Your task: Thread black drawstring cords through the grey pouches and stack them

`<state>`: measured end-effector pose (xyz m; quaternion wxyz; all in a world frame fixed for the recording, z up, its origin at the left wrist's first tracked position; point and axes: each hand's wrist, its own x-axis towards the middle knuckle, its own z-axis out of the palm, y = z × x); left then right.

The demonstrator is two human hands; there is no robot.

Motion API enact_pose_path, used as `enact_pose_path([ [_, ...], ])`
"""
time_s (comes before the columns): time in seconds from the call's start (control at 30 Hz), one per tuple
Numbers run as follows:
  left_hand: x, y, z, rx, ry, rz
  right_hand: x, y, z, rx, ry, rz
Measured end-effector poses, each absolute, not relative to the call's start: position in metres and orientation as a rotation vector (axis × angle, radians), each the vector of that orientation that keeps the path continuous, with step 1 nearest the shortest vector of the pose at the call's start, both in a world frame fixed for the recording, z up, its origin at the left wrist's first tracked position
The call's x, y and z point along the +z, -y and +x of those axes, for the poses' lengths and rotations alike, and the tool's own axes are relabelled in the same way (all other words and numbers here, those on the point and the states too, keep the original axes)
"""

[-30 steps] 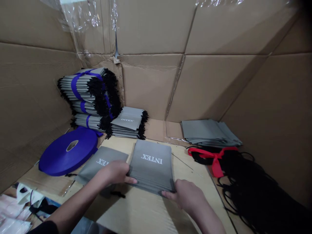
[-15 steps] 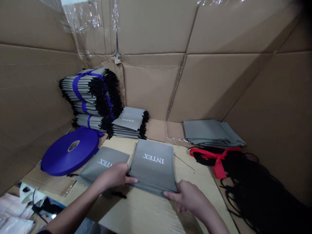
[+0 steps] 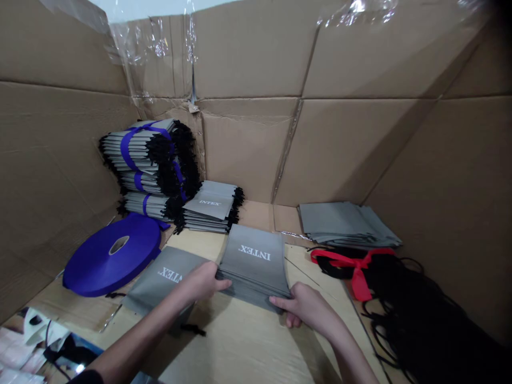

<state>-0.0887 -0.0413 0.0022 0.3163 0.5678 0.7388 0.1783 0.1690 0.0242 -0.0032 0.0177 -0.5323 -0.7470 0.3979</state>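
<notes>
A stack of grey INTEX pouches [image 3: 256,256] is gripped by its near corners between my two hands, its near edge raised a little. My left hand [image 3: 206,280] pinches the left corner, thumb on top. At the right corner, my right hand [image 3: 300,305] has its thumb over the top and its fingers curled below. Another grey INTEX pouch [image 3: 160,274] lies flat to the left, partly behind my left forearm, with a black cord end [image 3: 193,329] near it.
Bundles tied with purple ribbon [image 3: 138,149] stand back left, beside a corded pouch pile [image 3: 210,205]. A purple ribbon roll [image 3: 96,261] lies left. Grey sheets [image 3: 344,224] and black cords [image 3: 424,314] with a red tie [image 3: 360,282] lie right. Cardboard walls [image 3: 248,144] surround the table.
The near edge of the held stack has come up slightly and both hands have shifted a little. The whole view has tilted upward slightly.
</notes>
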Motion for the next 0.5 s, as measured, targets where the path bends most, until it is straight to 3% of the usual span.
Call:
enact_pose_path([
  [0.17,-0.009,0.029,-0.086,0.469,-1.925,1.437,0.004,-0.031,0.163,0.876,2.419,-1.714],
  [0.27,-0.01,0.029,-0.091,0.464,-1.911,1.453,0.01,-0.029,0.171,0.845,2.516,-1.658],
  [0.5,0.03,0.07,-0.095,0.592,-1.684,1.55,0.004,-0.077,0.21,0.305,2.319,-1.792],
])
